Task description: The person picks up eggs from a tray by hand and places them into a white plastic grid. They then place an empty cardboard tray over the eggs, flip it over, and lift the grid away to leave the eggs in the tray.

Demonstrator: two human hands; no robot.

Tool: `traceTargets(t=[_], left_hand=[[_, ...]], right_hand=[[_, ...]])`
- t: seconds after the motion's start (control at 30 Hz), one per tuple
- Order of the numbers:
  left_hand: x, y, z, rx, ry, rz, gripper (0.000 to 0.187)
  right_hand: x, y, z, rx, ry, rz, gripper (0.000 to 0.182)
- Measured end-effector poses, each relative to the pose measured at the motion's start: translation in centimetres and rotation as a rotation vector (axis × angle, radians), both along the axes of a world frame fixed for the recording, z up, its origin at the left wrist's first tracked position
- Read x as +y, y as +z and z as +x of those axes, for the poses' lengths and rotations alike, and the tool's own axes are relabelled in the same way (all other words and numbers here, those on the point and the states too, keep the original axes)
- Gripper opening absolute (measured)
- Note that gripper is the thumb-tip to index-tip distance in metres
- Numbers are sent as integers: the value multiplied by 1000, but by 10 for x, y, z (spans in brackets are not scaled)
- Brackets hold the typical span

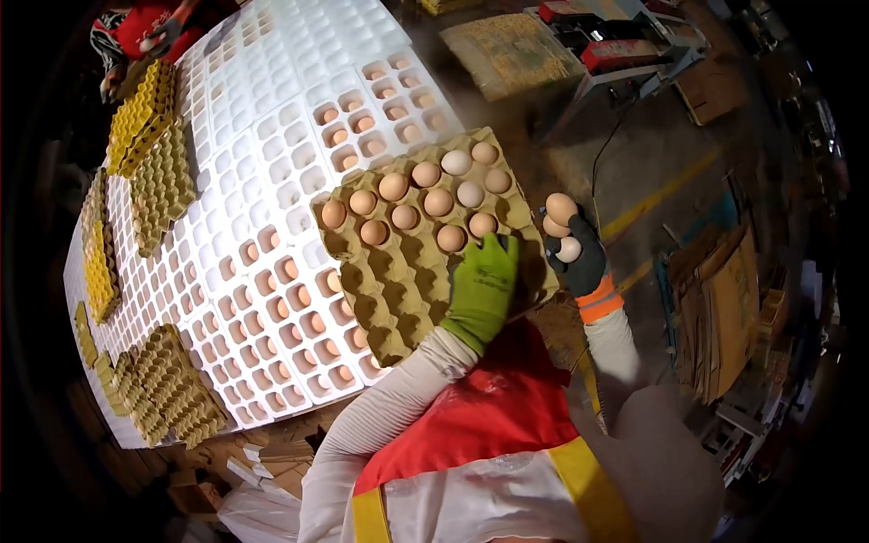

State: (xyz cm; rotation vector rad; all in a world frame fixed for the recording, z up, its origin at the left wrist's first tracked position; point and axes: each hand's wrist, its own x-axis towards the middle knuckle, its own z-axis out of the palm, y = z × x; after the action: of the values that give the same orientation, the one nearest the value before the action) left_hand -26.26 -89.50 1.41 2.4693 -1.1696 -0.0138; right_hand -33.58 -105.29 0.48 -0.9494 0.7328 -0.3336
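My left hand (482, 291), in a green glove, reaches over a brown pulp egg tray (380, 282). Its fingers are curled down into the tray's cells, close to a brown egg (482, 223); what lies under the fingertips is hidden. Several brown and paler eggs sit in the tray's far rows, among them a whitish egg (456, 163). Beyond the tray's right edge, my right hand (588, 260), in a dark glove with an orange cuff, is closed around eggs: a brown egg (561, 209), another partly covered behind it, and a white egg (568, 250).
The egg tray rests on a large white grid (258, 172) whose cells partly hold eggs. Yellow trays (140, 118) and brown pulp trays (167, 385) stand at left. A co-worker's gloved hand (163, 36) shows top left. Flattened cardboard (720, 312) leans at right.
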Motion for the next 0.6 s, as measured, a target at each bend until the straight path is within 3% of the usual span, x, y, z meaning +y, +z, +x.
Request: traceTargets(t=[0.1, 0.13, 0.2, 0.27, 0.33, 0.4, 0.43, 0.47, 0.5, 0.53, 0.57, 0.6], left_hand=[[28, 7, 21, 401, -32, -342, 36], [39, 15, 25, 760, 60, -408, 37], [65, 15, 31, 1263, 234, -913, 37], [97, 19, 51, 1326, 250, -802, 38], [98, 21, 59, 866, 228, -481, 38], [74, 37, 61, 378, 98, -229, 35], [62, 35, 61, 174, 53, -152, 36], [46, 1, 55, 42, 117, -80, 40], [29, -30, 49, -85, 187, -5, 45], [30, 1, 52, -19, 140, 102, 42], [31, 33, 55, 47, 90, 209, 39], [25, 4, 58, -40, 134, 216, 37]], right_hand=[[-6, -7, -5, -64, 69, 83, 36], [-9, -7, -5, -75, 75, 117, 37], [-14, -12, -7, -65, 136, 128, 39], [-19, -21, -9, -86, 198, 133, 40], [-23, -29, -9, -112, 195, 233, 41], [-20, -23, -12, -101, 139, 150, 47], [-23, -28, -8, -66, -76, 286, 46], [-25, -37, 0, -19, -267, 432, 46], [-28, -29, -3, -73, -82, 434, 45], [-32, -15, -8, -134, 94, 432, 45], [-30, -13, -6, -84, 21, 338, 46], [-30, -10, -6, -32, -66, 233, 47]])
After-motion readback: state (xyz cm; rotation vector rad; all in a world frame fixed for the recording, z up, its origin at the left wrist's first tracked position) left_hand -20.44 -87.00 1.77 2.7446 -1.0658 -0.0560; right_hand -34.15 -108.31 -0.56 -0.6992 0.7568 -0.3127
